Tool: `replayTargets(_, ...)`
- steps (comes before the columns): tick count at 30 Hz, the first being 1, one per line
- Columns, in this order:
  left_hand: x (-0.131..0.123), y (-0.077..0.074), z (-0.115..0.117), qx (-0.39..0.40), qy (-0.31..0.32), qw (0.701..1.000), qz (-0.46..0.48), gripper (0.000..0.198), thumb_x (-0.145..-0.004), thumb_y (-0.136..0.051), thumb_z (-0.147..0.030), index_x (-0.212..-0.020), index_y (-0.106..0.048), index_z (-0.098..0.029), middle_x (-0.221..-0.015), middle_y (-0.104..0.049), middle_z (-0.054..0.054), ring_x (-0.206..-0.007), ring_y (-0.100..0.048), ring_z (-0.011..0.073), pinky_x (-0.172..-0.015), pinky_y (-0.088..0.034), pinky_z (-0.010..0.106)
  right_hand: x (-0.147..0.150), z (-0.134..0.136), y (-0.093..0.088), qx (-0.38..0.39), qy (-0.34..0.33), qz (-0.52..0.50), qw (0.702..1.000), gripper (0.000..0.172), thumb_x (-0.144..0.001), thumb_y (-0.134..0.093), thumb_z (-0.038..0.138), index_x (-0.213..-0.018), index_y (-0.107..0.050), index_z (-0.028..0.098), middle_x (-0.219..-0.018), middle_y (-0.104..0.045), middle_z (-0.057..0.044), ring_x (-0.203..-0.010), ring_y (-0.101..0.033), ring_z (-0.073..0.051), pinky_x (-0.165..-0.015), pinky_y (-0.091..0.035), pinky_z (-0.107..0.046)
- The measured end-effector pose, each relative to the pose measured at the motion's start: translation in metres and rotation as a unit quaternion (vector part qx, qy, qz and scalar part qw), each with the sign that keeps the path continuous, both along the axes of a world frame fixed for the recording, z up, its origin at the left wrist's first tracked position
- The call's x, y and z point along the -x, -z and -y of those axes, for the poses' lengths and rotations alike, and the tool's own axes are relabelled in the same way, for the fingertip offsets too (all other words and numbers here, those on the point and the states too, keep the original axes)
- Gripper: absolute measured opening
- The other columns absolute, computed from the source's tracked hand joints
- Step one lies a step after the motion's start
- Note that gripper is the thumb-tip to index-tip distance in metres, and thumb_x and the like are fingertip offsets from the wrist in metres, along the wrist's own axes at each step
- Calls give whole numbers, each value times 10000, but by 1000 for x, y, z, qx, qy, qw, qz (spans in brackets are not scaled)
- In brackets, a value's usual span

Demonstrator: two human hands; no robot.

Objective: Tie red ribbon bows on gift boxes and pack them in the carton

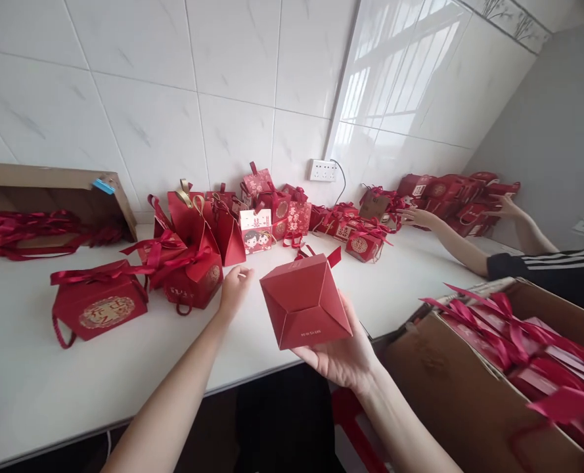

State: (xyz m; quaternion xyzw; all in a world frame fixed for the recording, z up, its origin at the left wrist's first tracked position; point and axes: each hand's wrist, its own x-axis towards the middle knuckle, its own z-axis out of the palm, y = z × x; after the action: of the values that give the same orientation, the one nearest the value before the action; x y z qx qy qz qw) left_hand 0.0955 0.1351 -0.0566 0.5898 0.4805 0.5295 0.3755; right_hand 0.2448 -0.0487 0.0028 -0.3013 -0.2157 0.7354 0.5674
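Note:
A red gift box [305, 309] rests in my right hand [343, 358], gripped from below and the side above the table's front edge. Its end with folded flaps and small white lettering faces me, and a dark red ribbon shows behind it. My left hand [235, 289] is just left of the box, apart from it, with fingers curled in and nothing visible in them. Close to that hand stand a red ribboned box [196, 279] and tall red pointed boxes [231, 240]. Farther left sits a red box with a gold round emblem [104, 309].
Several red boxes [299, 217] line the tiled wall. An open carton [50, 194] with ribbons is at left; another carton [420, 368] full of ribboned boxes is at right. A co-worker's hands [420, 218] reach to a red box pile [444, 197]. A socket strip [322, 170] is on the wall.

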Motion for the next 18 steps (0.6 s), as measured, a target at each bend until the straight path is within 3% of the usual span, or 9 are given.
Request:
replayTargets(2, 1, -2, 4, -20, 12, 1000, -6, 199, -714, -537, -351, -601, -519, -189, -599, -552, -3, -583, -509, 149, -579, -387, 258, 0, 10, 11, -73, 125, 153, 978, 609, -782, -502, 641, -1192, -500, 191, -1131, -635, -117, -1031, -631, -261, -848, -544, -443)
replayTargets(3, 1, -3, 7, -31, 20, 999, -8, 211, -740, -509, -348, -597, -508, -192, -573, -524, -9, -560, -489, 143, -570, -380, 257, -3, 13, 18, -123, 214, 256, 935, 661, -730, -594, 609, -1235, -458, 204, -1173, -603, -122, -1068, -608, -284, -869, -532, -468)
replayTargets(5, 0, -7, 19, -54, 37, 998, -5, 255, -797, -439, -353, -601, -487, -199, -532, -463, -18, -528, -453, 136, -556, -373, 257, -13, 19, 30, -221, 367, 465, 775, 851, -605, -756, 478, -1313, -357, 223, -1267, -515, -136, -1167, -534, -321, -936, -486, -514)
replayTargets(7, -4, -14, 37, -78, 57, 995, 6, 304, -849, -359, -386, -644, -488, -201, -550, -453, -12, -548, -456, 142, -573, -389, 264, -25, 26, 39, -283, 426, 607, 609, 985, -561, -803, 358, -1375, -263, 229, -1325, -435, -154, -1232, -468, -339, -962, -463, -540)
replayTargets(8, -6, -19, 49, -93, 75, 993, 15, 334, -868, -325, -414, -682, -501, -200, -590, -478, 0, -585, -477, 149, -597, -405, 271, -30, 30, 42, -302, 429, 645, 556, 999, -579, -795, 325, -1397, -230, 229, -1331, -422, -160, -1238, -461, -337, -952, -474, -535)
replayTargets(9, -8, -24, 62, -110, 103, 988, 25, 368, -880, -299, -448, -730, -520, -195, -653, -516, 18, -641, -505, 159, -632, -424, 281, -35, 35, 43, -316, 423, 667, 525, 996, -607, -781, 303, -1415, -203, 232, -1331, -420, -162, -1235, -466, -330, -935, -493, -522)
replayTargets(11, -12, -36, 90, -150, 183, 971, 42, 427, -880, -305, -524, -857, -561, -183, -824, -575, 61, -771, -544, 184, -707, -455, 305, -40, 44, 42, -327, 415, 684, 503, 1005, -635, -773, 299, -1436, -169, 237, -1327, -426, -161, -1219, -481, -323, -903, -523, -500)
replayTargets(13, -16, -51, 116, -186, 240, 952, 34, 441, -849, -399, -562, -996, -567, -183, -969, -585, 82, -864, -557, 197, -770, -470, 317, -42, 53, 38, -327, 408, 688, 504, 1012, -645, -777, 315, -1442, -159, 243, -1343, -417, -163, -1231, -471, -327, -913, -518, -504)
replayTargets(18, -21, -80, 161, -283, 202, 937, -25, 143, -840, -577, -294, -952, -562, -207, -931, -574, 36, -849, -567, 147, -735, -483, 259, -39, 68, 30, -319, 387, 661, 559, 1041, -635, -794, 276, -1440, -135, 304, -1414, -365, -135, -1280, -431, -317, -983, -474, -497)
